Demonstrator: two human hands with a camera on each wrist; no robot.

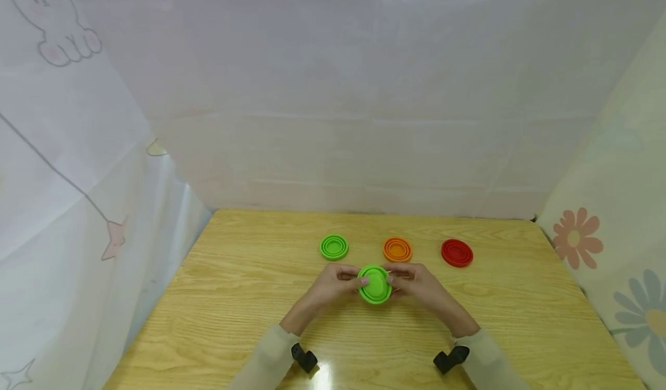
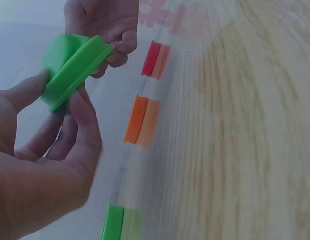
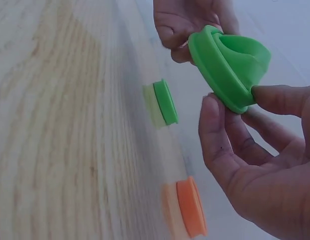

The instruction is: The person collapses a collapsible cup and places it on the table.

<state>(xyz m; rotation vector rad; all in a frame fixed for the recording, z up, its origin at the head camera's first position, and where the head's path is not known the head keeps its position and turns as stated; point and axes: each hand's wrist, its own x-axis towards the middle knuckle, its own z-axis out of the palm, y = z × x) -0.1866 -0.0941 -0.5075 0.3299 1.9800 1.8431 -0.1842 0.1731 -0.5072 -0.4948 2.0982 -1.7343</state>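
A green collapsible cup [image 1: 375, 285] is held above the table between both hands, its base tilted toward the head camera. My left hand [image 1: 338, 283] pinches its left side, thumb on the base and fingers behind the rim. On the opposite side my right hand [image 1: 413, 285] pinches it the same way. In the right wrist view the soft wall of the cup [image 3: 240, 60] bulges out unevenly from the thick rim, one part pushed in. Beyond the hands, a second green cup [image 1: 333, 247], an orange cup [image 1: 398, 250] and a red cup [image 1: 457, 253] lie folded flat in a row.
The wooden table [image 1: 234, 303] carries all the cups. A pale curtain [image 1: 333, 118] hangs along its back edge, and printed cloth [image 1: 624, 234] hangs at the sides. Black wrist cameras [image 1: 304, 357] sit on both cuffs.
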